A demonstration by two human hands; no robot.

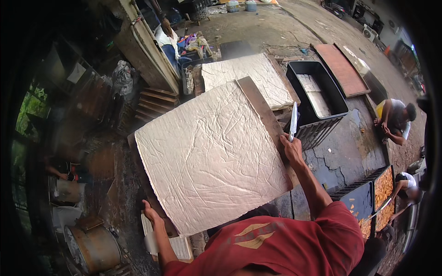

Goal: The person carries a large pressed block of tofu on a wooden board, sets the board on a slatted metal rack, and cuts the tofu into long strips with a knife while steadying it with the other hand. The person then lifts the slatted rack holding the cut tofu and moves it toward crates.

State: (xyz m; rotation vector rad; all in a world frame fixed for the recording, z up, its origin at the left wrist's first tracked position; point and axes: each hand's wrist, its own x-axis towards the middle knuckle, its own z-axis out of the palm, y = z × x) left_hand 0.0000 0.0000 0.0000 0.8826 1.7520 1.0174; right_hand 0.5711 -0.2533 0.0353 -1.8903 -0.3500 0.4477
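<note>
A broad off-white slab [207, 156], apparently tofu, lies on a brown wooden board [262, 108]. Creases run all over its top. At the near left edge my left hand [153, 215] grips the board, its fingers partly hidden. My right hand [292, 149] is closed round the handle of a knife [293, 120] at the board's right edge, the blade pointing up and away from me. It also seems to hold the board's edge. Just beyond is a second creased slab [251, 76] on another board. Below my left forearm, a smaller pale slab [182, 248] partly shows.
Right of the far slab stands a black crate [340, 108] holding white blocks. Crates of orange-brown pieces [383, 188] stand at the right, near two people. Wooden racks [156, 103] and a post [149, 46] are at the left, with a rusty drum [94, 248] nearer.
</note>
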